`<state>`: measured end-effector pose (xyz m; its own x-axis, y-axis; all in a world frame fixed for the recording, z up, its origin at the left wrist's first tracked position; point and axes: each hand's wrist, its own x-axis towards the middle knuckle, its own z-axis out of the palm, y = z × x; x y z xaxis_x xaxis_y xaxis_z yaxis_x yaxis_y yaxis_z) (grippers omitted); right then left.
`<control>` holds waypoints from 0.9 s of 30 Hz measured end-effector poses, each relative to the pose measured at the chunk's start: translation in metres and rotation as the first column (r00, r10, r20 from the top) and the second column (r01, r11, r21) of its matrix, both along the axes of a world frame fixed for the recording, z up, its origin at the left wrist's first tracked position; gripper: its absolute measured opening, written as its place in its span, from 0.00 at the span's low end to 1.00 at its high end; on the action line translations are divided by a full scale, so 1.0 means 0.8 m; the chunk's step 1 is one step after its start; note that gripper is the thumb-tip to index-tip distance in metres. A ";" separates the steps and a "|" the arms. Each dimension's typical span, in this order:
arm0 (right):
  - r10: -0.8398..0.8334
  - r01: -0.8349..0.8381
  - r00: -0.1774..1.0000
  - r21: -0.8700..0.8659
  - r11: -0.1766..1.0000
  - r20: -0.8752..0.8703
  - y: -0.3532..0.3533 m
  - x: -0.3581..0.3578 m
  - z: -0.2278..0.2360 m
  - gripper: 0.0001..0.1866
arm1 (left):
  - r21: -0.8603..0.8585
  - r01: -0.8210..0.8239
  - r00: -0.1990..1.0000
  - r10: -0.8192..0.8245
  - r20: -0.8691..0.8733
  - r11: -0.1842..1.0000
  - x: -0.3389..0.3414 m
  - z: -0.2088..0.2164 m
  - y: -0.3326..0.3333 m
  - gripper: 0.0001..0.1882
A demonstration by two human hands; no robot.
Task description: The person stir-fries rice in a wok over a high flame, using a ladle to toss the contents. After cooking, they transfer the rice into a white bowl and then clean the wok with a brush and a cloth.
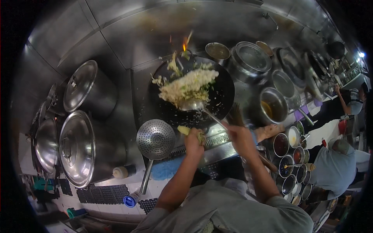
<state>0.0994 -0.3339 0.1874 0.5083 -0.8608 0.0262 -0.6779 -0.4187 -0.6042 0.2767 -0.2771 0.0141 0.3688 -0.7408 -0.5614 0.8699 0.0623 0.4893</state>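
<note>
Rice flecked with green [189, 87] bunches above a black wok [225, 91], loose shreds hanging toward the wok's 11 o'clock, as a small flame [184, 46] licks near 12 o'clock. The cook's right hand [241, 140], at the wok's 4 to 5 o'clock, is clamped around the handle of a ladle [192, 105], its bowl beneath the rice. The left hand [194, 144], at 6 o'clock, is closed on a yellowish cloth-like bundle [183, 130]; whether a wok handle lies inside cannot be told.

The risks lie close by: shreds straying past the far rim could spill or catch in the flame, and a flare could scorch the rice. A slipping bundle could let the wok tilt or expose fingers to hot metal. Overshooting grains could land in the perforated skimmer [156, 139] at 7 o'clock.
</note>
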 end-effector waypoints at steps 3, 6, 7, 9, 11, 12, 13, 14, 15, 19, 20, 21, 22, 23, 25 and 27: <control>0.010 0.023 0.987 0.200 0.979 -0.162 0.039 -0.063 0.078 0.19 | 0.147 0.044 0.999 -0.041 -0.020 0.988 -0.036 0.125 0.038 0.05; -0.025 0.076 0.956 0.162 0.984 -0.293 0.044 -0.053 0.111 0.18 | 0.162 0.051 0.998 -0.045 -0.041 0.985 -0.044 0.139 0.040 0.05; 0.004 0.027 0.947 0.091 0.996 -0.321 0.027 -0.038 0.088 0.18 | 0.113 0.055 0.998 -0.051 -0.038 0.992 -0.032 0.117 0.026 0.04; -0.013 0.004 0.948 -0.030 1.000 -0.318 -0.013 0.010 0.034 0.19 | 0.138 0.080 0.997 -0.081 0.004 0.987 -0.007 0.064 0.000 0.03; -0.067 0.042 0.976 -0.121 0.992 -0.205 -0.057 0.042 -0.037 0.23 | 0.094 0.105 0.991 -0.111 0.068 0.990 -0.020 0.033 0.007 0.04; -0.088 0.063 0.983 -0.154 0.986 -0.163 -0.059 0.049 -0.044 0.23 | 0.069 0.111 0.988 -0.118 0.104 0.991 -0.026 0.026 0.018 0.05; -0.109 0.085 0.987 -0.185 0.979 -0.121 -0.061 0.053 -0.050 0.23 | 0.074 0.130 0.987 -0.136 0.089 0.989 -0.045 0.022 0.041 0.09; -0.113 0.096 0.992 -0.220 0.971 -0.065 -0.066 0.061 -0.052 0.24 | 0.079 0.083 0.992 -0.090 0.089 0.993 -0.057 0.029 0.052 0.10; -0.068 0.065 0.998 -0.215 0.974 -0.007 -0.061 0.051 -0.045 0.23 | 0.085 0.040 0.996 -0.047 0.081 0.996 -0.073 0.036 0.061 0.10; 0.022 -0.153 0.823 0.186 0.971 0.567 -0.062 0.013 -0.083 0.21 | 0.007 0.025 0.999 -0.025 0.047 1.000 -0.041 0.010 0.003 0.07; -0.088 -0.238 0.800 0.449 0.861 0.593 -0.059 0.012 -0.072 0.22 | 0.020 0.005 1.000 -0.005 0.004 1.000 -0.024 0.012 -0.023 0.06; -0.194 -0.326 0.788 0.664 0.673 0.584 -0.056 0.011 -0.044 0.22 | 0.020 0.024 0.999 -0.025 0.038 0.999 -0.002 -0.008 -0.039 0.06; -0.298 -0.390 0.788 0.812 0.435 0.539 -0.062 0.008 -0.024 0.22 | 0.061 0.030 1.000 -0.031 0.007 0.998 0.006 -0.002 -0.052 0.06; -0.364 -0.491 0.741 0.825 0.280 0.564 -0.077 0.007 -0.015 0.22 | 0.096 0.038 0.999 -0.036 -0.023 0.995 0.011 0.012 -0.063 0.06; -0.365 -0.645 0.607 0.706 0.292 0.706 -0.094 0.016 0.015 0.22 | 0.169 0.090 0.992 -0.074 -0.100 0.982 0.014 0.030 -0.071 0.06; -0.308 -0.667 0.565 0.644 0.375 0.765 -0.110 0.032 0.024 0.15 | 0.110 0.090 0.988 -0.074 -0.138 0.990 0.023 0.026 -0.074 0.06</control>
<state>0.1253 -0.4223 0.2068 0.8488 -0.5023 -0.1652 0.1893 0.5803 -0.7921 0.2955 -0.3360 0.0346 0.2255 -0.6926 -0.6851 0.9276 -0.0623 0.3684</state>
